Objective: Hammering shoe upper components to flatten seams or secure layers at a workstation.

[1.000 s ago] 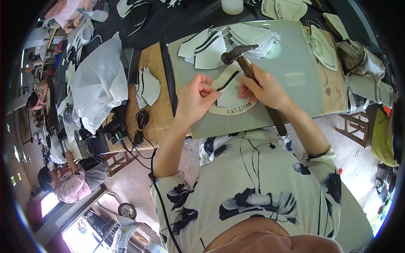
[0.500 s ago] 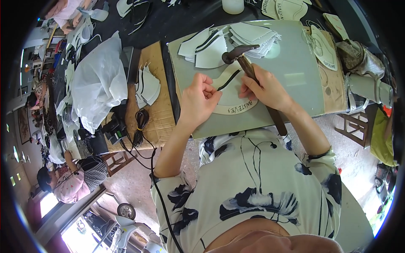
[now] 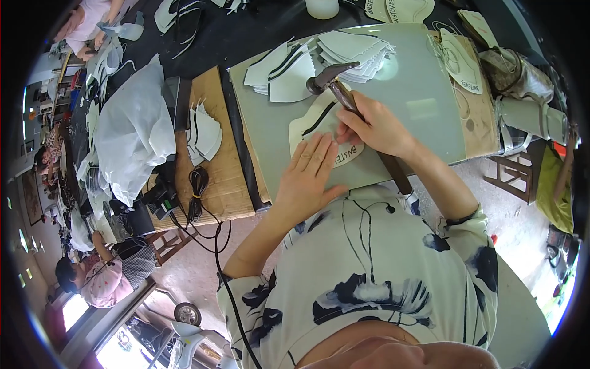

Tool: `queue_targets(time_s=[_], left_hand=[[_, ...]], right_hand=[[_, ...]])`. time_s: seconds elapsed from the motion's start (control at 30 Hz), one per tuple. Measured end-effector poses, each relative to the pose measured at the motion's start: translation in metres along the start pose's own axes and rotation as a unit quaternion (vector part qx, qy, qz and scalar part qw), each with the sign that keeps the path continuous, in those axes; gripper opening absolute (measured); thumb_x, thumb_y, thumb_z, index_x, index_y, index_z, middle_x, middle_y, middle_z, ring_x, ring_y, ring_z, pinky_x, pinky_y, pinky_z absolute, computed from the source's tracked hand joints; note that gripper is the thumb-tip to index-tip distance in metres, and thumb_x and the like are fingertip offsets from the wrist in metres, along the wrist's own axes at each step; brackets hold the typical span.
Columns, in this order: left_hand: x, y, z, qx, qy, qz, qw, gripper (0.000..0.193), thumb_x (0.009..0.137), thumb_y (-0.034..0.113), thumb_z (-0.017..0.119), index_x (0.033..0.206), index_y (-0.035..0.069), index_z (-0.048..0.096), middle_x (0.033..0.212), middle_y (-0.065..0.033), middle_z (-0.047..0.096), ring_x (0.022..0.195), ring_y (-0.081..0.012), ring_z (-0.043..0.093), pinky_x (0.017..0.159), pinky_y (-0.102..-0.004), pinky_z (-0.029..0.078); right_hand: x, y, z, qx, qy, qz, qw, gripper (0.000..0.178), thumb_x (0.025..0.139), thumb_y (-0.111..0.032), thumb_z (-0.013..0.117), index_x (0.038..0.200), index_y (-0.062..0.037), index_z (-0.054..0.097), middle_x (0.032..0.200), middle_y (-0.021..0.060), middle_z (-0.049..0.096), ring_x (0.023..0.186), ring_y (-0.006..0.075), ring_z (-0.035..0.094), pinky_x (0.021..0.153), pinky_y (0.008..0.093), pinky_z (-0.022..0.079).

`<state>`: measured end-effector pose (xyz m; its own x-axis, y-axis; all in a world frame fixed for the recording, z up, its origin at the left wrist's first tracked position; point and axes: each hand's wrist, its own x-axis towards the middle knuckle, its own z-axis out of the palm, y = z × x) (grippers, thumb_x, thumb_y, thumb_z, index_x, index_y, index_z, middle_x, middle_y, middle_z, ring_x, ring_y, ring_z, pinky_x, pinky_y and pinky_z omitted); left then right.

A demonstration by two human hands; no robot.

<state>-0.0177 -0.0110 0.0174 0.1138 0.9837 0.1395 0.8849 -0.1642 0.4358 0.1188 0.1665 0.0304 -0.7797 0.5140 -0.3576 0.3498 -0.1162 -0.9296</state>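
My right hand (image 3: 380, 126) is wrapped around the wooden handle of a hammer (image 3: 346, 98). The hammer's dark head points away from me, above the grey-green work board (image 3: 424, 129). Under my hands lies a curved off-white piece (image 3: 299, 130) with hand lettering, and a black strip (image 3: 320, 119) runs along it. My left hand (image 3: 307, 175) rests on the piece's near left part, fingers stretched and flat, holding nothing. Its fingertips are close to those of my right hand. Just beyond lie stacked white cut pieces (image 3: 292, 80), some with black edging, and another white stack (image 3: 356, 52).
Left of the board, more white pieces (image 3: 204, 132) and a coiled black cable (image 3: 196, 184) lie on cardboard (image 3: 227, 184). A white plastic bag (image 3: 135, 129) stands farther left. Lettered templates (image 3: 462, 64) and a wrapped bundle (image 3: 516, 74) are at right. Another person (image 3: 104, 277) sits at lower left.
My left hand has gone from pinching at the black strip to lying flat on the lettered piece. The hammer stays in my right hand. The whole view has shifted slightly.
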Motion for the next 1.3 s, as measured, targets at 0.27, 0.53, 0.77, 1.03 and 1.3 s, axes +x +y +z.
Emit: queue_targets(time_s=[0.27,0.53,0.77,1.03,1.3], left_hand=[[-0.014,0.002,-0.005,0.036,-0.084,0.007,0.996,0.082,0.077,0.047,0.073,0.141,0.004,0.046,0.152,-0.0126,0.039,0.144,-0.0290,0.031,0.116,-0.0469,0.027],[-0.003,0.005,-0.002,0.052,-0.034,0.013,0.998,0.074,0.078,0.048,0.072,0.138,0.008,0.051,0.150,-0.0101,0.042,0.141,-0.0281,0.035,0.115,-0.0485,0.027],[0.005,-0.018,-0.001,-0.199,0.099,-0.057,0.973,0.038,0.081,0.026,0.075,0.112,0.006,0.065,0.116,-0.0111,0.064,0.114,-0.0300,0.057,0.101,-0.0473,0.040],[0.061,-0.023,-0.003,-0.106,0.151,-0.152,0.971,0.010,0.078,0.011,0.072,0.088,0.009,0.069,0.085,-0.0053,0.060,0.086,-0.0253,0.057,0.079,-0.0404,0.040],[0.068,-0.017,0.001,-0.033,0.099,-0.162,0.981,0.011,0.079,0.009,0.069,0.089,0.009,0.067,0.083,-0.0024,0.061,0.083,-0.0227,0.057,0.078,-0.0384,0.036]], right_hand=[[-0.035,-0.021,-0.050,-0.234,0.011,-0.027,0.972,0.020,0.101,-0.019,0.052,0.091,-0.0028,0.047,0.065,0.0071,0.058,0.062,0.0184,0.064,0.052,0.0316,0.048],[-0.055,-0.028,-0.036,-0.474,0.048,-0.132,0.869,0.021,0.098,-0.021,0.055,0.092,-0.0025,0.048,0.068,0.0184,0.058,0.064,0.0422,0.058,0.056,0.0473,0.044],[-0.046,-0.030,-0.035,-0.509,0.055,-0.161,0.844,0.028,0.099,-0.028,0.053,0.088,-0.0026,0.049,0.061,0.0135,0.060,0.057,0.0361,0.062,0.053,0.0444,0.049],[-0.045,-0.022,-0.031,-0.589,0.009,-0.084,0.804,0.029,0.098,-0.028,0.055,0.085,-0.0032,0.049,0.059,0.0123,0.060,0.054,0.0337,0.063,0.049,0.0432,0.049],[-0.045,-0.017,-0.031,-0.571,0.018,-0.077,0.817,0.027,0.097,-0.026,0.058,0.088,-0.0027,0.047,0.060,0.0130,0.060,0.053,0.0349,0.060,0.048,0.0433,0.046]])
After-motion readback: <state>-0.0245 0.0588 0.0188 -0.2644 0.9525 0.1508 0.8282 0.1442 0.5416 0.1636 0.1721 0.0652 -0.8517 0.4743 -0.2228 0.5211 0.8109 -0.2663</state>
